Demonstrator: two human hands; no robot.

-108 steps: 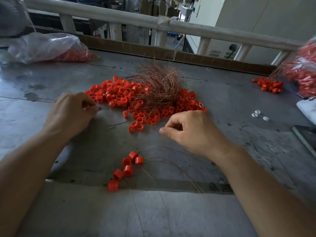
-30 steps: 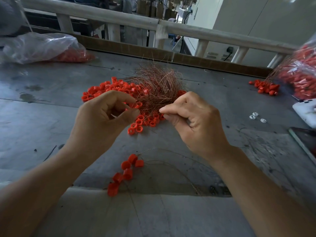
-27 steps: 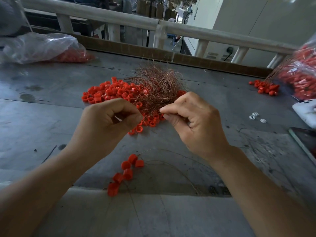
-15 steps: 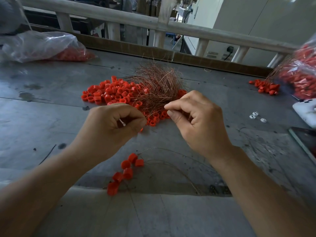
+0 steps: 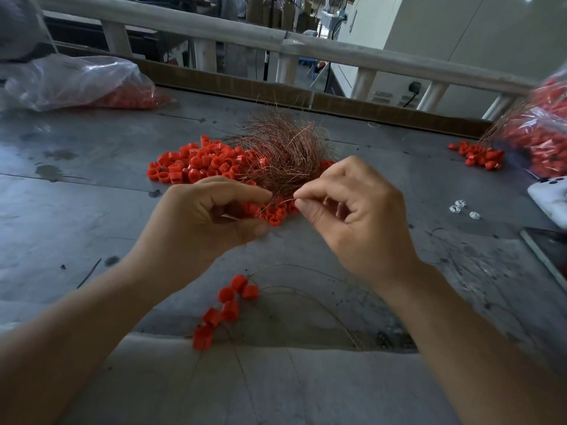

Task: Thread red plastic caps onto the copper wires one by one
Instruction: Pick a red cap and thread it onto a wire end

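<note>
A heap of loose red plastic caps lies mid-table, with a tangle of thin copper wires on top of it. My right hand pinches one copper wire between thumb and forefinger, its free end pointing left. My left hand is curled, thumb and forefinger closed on a red cap that is mostly hidden; it sits right at the wire's end. Nearer to me, several red caps lie on wires that trail across the table.
The grey metal table has a clear bag of caps at back left and another bag at right beside a small cap pile. Small white pieces, a white device and a dark flat slab lie right. A wooden rail runs behind.
Both hands have lifted off the table and met in front of the heap. Over the last second my left hand slid down and right, bringing its fingertips up to the wire in my right hand.
</note>
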